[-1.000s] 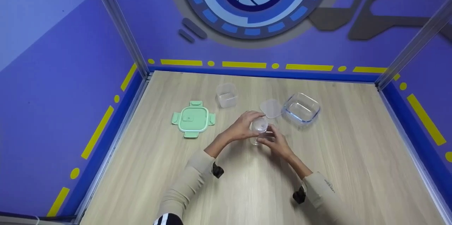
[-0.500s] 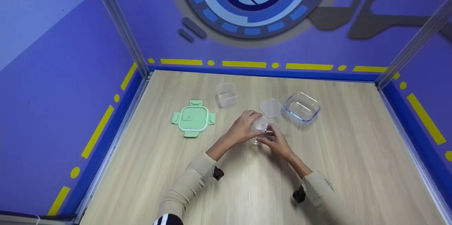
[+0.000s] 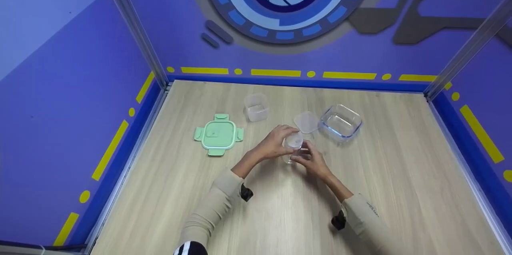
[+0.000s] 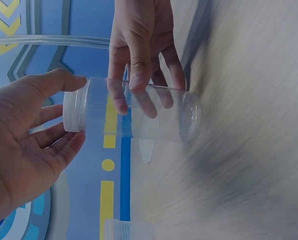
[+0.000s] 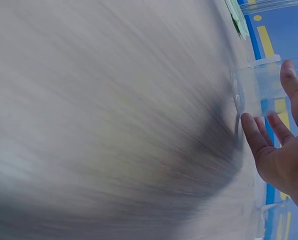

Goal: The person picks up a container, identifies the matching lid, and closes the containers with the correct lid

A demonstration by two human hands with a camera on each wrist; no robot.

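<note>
A clear plastic jar with a translucent lid stands upright near the middle of the table. My left hand grips the lid, thumb on one side and fingers on the other, as the left wrist view shows. Lower down, my right hand holds the jar's body from the right, its thumb and fingers spread round the wall. In the right wrist view, the right hand is close to the jar's base.
A green snap lid lies on the left of the wooden table. Behind the hands are a translucent square tub, a thin translucent lid and a square glass container. Blue-purple walls enclose the back and sides.
My left hand turned slightly at the lid half a second ago and has now turned back. The right hand and the jar stay in place.
</note>
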